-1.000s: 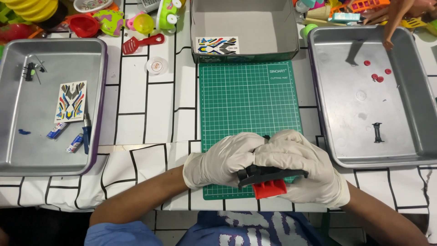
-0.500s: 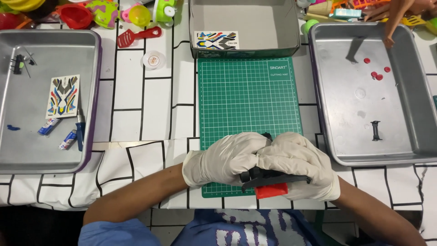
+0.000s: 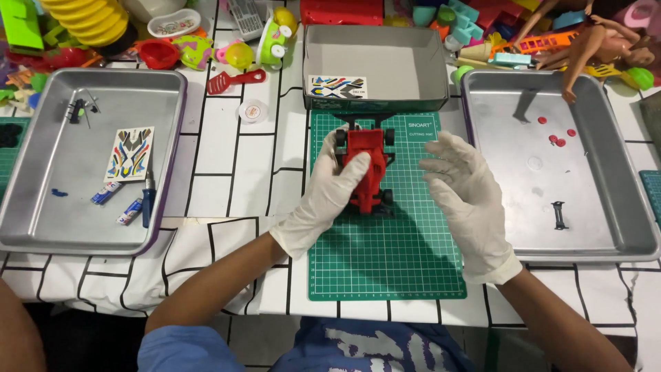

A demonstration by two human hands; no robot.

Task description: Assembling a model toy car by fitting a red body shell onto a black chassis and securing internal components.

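Red toy car [image 3: 367,169]: one, four black wheels, resting on the green cutting mat [image 3: 385,255].
Hands: my left hand [image 3: 332,193] cups the car's side; my right hand [image 3: 463,189] spread, just beside it.
Change: earlier both clasped it near me.
Surroundings: two metal trays [image 3: 41,207] [image 3: 620,207], one grey box [image 3: 375,65] on the counter.

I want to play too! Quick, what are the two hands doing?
Left hand: resting on the red toy race car, fingers curled on its side.
Right hand: open, holding nothing, beside the car.
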